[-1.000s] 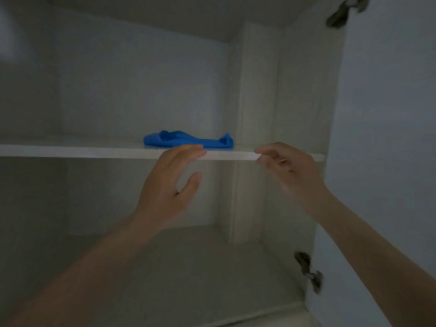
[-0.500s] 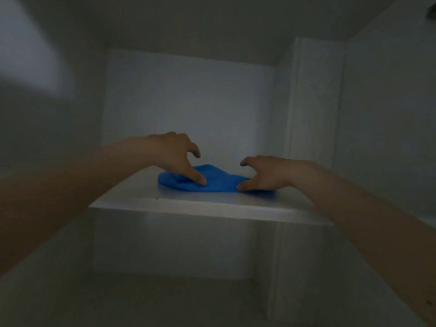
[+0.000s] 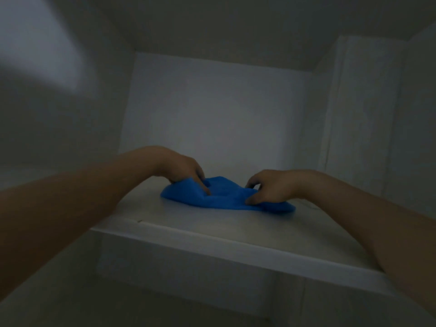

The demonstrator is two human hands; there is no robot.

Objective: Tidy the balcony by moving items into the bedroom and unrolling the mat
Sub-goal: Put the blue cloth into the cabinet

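Blue cloth (image 3: 224,197): lies crumpled on the white cupboard shelf (image 3: 212,234).
Left hand (image 3: 181,168): fingers curled, pinching the cloth's left end.
Right hand (image 3: 271,187): pinching its right end.

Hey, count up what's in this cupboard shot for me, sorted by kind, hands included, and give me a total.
Blue cloth: 1
Hands: 2, the left hand and the right hand, both with fingers on the cloth
White shelf: 1
Total: 4
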